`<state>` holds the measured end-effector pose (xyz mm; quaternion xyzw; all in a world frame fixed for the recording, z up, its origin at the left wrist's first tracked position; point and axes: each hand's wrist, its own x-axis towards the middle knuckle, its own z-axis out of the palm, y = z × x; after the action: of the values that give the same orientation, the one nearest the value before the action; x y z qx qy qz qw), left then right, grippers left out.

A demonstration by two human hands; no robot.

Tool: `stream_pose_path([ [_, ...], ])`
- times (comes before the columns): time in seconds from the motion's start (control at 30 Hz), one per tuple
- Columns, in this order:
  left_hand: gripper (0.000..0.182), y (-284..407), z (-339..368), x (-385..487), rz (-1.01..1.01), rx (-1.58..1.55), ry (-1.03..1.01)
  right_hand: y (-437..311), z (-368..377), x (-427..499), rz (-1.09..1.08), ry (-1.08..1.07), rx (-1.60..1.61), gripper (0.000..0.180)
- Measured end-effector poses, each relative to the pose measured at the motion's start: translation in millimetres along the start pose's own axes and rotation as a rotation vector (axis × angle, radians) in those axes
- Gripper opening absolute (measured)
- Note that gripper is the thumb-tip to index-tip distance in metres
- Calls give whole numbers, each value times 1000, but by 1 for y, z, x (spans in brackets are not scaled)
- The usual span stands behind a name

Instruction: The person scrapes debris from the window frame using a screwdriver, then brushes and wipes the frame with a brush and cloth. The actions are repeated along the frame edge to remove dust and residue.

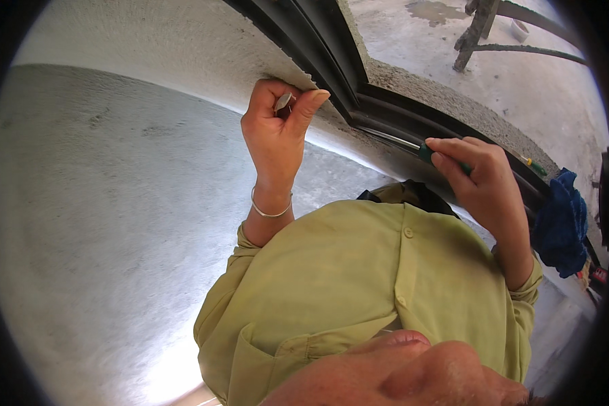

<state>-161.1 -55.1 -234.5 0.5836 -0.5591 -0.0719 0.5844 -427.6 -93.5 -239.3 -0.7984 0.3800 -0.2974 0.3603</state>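
My left hand point(276, 132) is closed around a small pale object point(283, 102), whose kind I cannot tell, beside the upright part of a dark window frame point(330, 56). In my right hand point(487, 177) is a screwdriver point(425, 152) with a green handle and a long metal shaft. The shaft lies along the frame's lower rail and points towards the corner; whether its tip touches the frame cannot be told. A rough plaster edge runs beside the frame, near my left fingertips.
On the sill at the right lies another green-handled tool point(536, 166) with a yellow collar. A blue cloth point(562, 223) hangs over the frame beside it. A grey plastered wall point(122, 167) stands at the left. Beyond the frame are a rough stand point(474, 38) and a white container point(519, 31).
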Motion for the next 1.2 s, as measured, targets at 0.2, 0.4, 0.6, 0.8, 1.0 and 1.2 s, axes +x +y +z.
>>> stream_pose_path([
  [0.2,32,-3,-1,1,55,12,14,13,13,-15,-41,34,9,24],
  [0.4,30,-1,-1,1,24,-11,3,27,17,-20,-162,95,31,23],
  [0.6,30,-2,-1,2,28,-27,-7,32,13,-23,-179,103,77,23],
  [0.8,31,-4,0,1,55,11,15,40,-18,-46,309,431,626,22],
  [1.0,33,-8,2,2,80,21,-14,18,-21,-53,140,167,178,18],
  [1.2,35,-12,2,5,204,112,12,-14,-7,-17,117,-17,39,20],
])
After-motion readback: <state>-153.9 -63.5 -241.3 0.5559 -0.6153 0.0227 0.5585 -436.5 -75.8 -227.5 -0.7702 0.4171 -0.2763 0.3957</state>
